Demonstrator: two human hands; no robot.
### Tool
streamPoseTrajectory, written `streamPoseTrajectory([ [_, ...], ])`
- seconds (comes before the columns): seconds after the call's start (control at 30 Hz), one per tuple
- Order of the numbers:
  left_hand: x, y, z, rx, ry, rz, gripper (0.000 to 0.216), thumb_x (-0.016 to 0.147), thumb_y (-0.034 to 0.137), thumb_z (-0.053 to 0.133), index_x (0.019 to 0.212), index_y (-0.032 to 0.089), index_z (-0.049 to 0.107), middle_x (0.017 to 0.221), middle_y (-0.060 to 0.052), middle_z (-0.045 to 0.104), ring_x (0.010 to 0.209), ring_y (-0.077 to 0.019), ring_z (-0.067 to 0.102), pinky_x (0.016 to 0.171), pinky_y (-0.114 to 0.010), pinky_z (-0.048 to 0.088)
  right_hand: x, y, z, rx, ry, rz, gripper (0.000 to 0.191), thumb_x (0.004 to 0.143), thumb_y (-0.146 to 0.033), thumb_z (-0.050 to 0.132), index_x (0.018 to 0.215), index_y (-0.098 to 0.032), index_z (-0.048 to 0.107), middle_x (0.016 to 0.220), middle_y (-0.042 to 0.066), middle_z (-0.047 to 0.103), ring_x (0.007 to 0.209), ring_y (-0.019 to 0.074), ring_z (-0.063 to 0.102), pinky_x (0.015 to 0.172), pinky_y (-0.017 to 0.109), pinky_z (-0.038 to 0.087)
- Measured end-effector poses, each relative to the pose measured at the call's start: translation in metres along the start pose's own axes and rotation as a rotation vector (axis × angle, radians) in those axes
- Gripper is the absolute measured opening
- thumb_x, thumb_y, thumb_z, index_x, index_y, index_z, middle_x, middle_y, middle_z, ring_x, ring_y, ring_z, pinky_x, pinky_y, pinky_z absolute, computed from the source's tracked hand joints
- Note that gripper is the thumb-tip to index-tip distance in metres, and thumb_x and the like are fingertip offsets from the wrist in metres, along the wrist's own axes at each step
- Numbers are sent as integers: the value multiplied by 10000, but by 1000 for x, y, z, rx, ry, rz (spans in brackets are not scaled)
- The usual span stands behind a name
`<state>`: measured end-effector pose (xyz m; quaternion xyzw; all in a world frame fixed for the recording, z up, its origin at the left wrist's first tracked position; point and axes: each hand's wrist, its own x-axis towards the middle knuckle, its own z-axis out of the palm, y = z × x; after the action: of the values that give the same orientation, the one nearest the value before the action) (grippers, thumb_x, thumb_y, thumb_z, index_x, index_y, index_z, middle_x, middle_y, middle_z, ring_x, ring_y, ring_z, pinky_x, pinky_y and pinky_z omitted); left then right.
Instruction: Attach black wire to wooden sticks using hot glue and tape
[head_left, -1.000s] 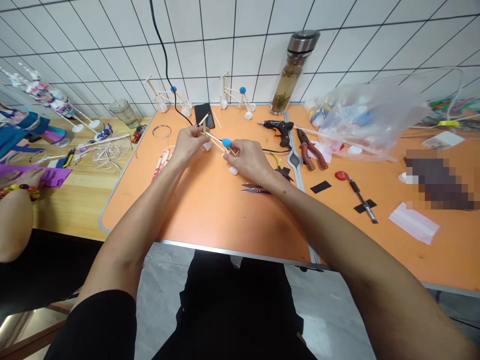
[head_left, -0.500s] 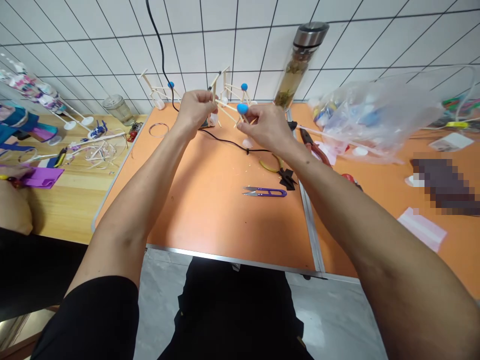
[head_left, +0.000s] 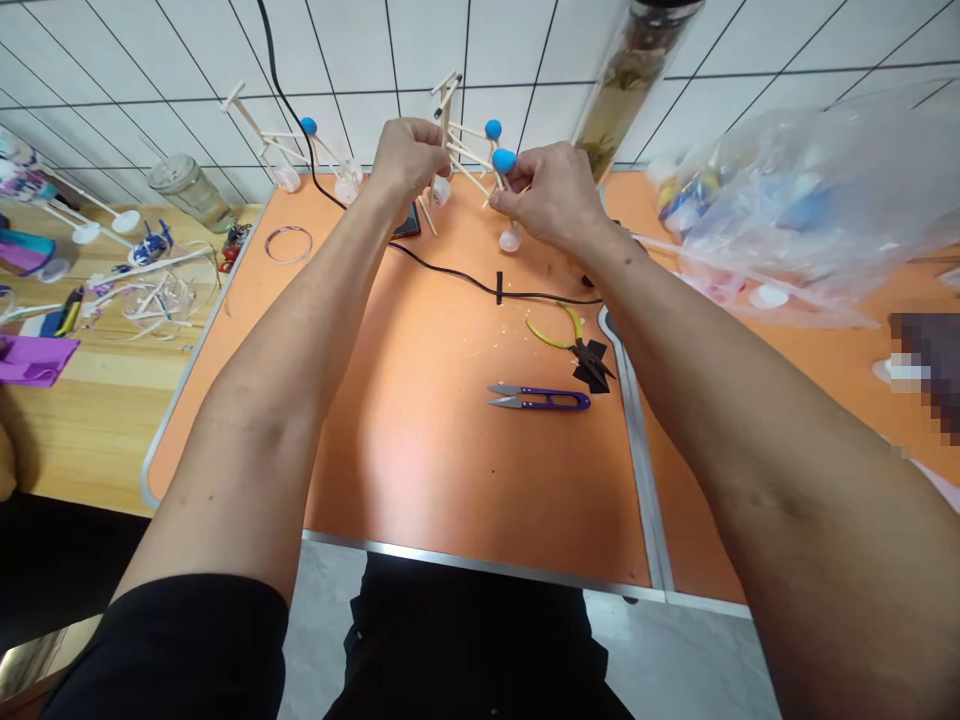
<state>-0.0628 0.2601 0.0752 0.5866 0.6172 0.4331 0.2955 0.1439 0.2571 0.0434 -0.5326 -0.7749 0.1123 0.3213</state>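
Note:
At the back of the orange table, both my hands are on a small stick model (head_left: 471, 153) of thin pale sticks joined together. My left hand (head_left: 412, 160) pinches its upright stick on the left side, fingers closed. My right hand (head_left: 556, 195) is closed on the stick under a blue ball (head_left: 503, 160), thumb and fingertips together. A white ball (head_left: 510, 241) shows at the foot of that stick. Just behind, another blue ball (head_left: 493, 129) belongs to a similar model, partly hidden. A third stick model (head_left: 281, 140) stands to the left by the wall.
Purple thread snips (head_left: 551, 399) and yellow-handled pliers (head_left: 570, 335) lie in front of my right hand. A black cable (head_left: 450, 270) crosses the table. A tall bottle (head_left: 622, 85) and a plastic bag (head_left: 787, 200) stand right. A wire ring (head_left: 288, 245) lies left; a glass jar (head_left: 191, 190) is beyond.
My view has tilted down and come nearer the table, so the back items sit higher. Both hands keep their hold on the stick model, and its white foot ball shows more plainly.

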Motion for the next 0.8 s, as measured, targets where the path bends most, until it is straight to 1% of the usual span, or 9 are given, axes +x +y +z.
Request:
streamPoseTrajectory([
  [0.1, 5, -4, 3, 2, -2, -11, 345, 924, -57, 683, 749, 241, 683, 693, 49, 649, 708, -132, 492, 925, -408, 583, 2, -1, 4, -13, -5, 24, 426, 880, -327, 831, 643, -300, 477, 732, 18, 651, 794, 216, 585, 786, 430, 514],
  [0.27, 10, -9, 5, 14, 3, -34, 327, 906, -25, 736, 715, 235, 687, 699, 35, 665, 727, -136, 485, 916, -382, 595, 3, -4, 10, -15, -31, 46, 470, 921, -444, 828, 647, -313, 468, 763, 29, 686, 795, 219, 581, 787, 418, 502],
  [0.33, 14, -13, 6, 10, 10, -37, 334, 899, -33, 735, 708, 235, 678, 693, 31, 656, 726, -138, 484, 943, -405, 597, 3, -6, 12, -18, -39, 53, 488, 928, -416, 842, 642, -307, 463, 753, 20, 691, 802, 208, 572, 788, 399, 496],
  [0.43, 19, -21, 6, 2, 20, -34, 347, 887, -48, 737, 703, 238, 665, 672, 34, 630, 744, -140, 476, 997, -438, 585, 5, -8, 15, -22, -43, 52, 447, 930, -393, 871, 666, -290, 525, 742, 17, 698, 815, 197, 573, 795, 375, 505],
  [0.5, 21, -26, 4, -10, 24, -30, 334, 883, -55, 736, 722, 232, 681, 675, 35, 627, 761, -142, 478, 1033, -462, 567, 7, -9, 17, -28, -43, 37, 412, 940, -434, 871, 688, -289, 578, 729, 19, 700, 831, 207, 585, 807, 383, 532],
  [0.6, 23, -28, 1, -27, 27, -20, 304, 882, -59, 730, 775, 225, 723, 692, 34, 639, 795, -154, 494, 1052, -470, 546, 12, -7, 21, -19, -32, 22, 454, 931, -526, 865, 662, -307, 572, 717, 18, 698, 840, 231, 623, 837, 425, 571],
  [0.7, 23, -28, -1, -3, 31, -44, 321, 894, -51, 745, 792, 252, 719, 640, 41, 576, 801, -156, 463, 973, -408, 547, 15, -5, 26, 14, -23, 26, 505, 896, -674, 839, 640, -339, 562, 737, 38, 705, 846, 285, 670, 847, 503, 594],
  [0.73, 23, -28, -1, 13, 33, -52, 340, 895, -54, 746, 770, 259, 698, 614, 44, 529, 778, -149, 438, 912, -382, 538, 16, -5, 27, 21, -24, 32, 512, 889, -702, 824, 637, -342, 560, 746, 47, 710, 853, 295, 677, 849, 516, 594],
  [0.8, 24, -29, -2, 29, 45, -45, 383, 886, -75, 727, 710, 256, 647, 587, 51, 446, 714, -124, 391, 774, -339, 471, 17, -4, 29, 29, -23, 45, 507, 884, -687, 812, 628, -343, 542, 764, 57, 724, 865, 297, 678, 856, 519, 583],
])
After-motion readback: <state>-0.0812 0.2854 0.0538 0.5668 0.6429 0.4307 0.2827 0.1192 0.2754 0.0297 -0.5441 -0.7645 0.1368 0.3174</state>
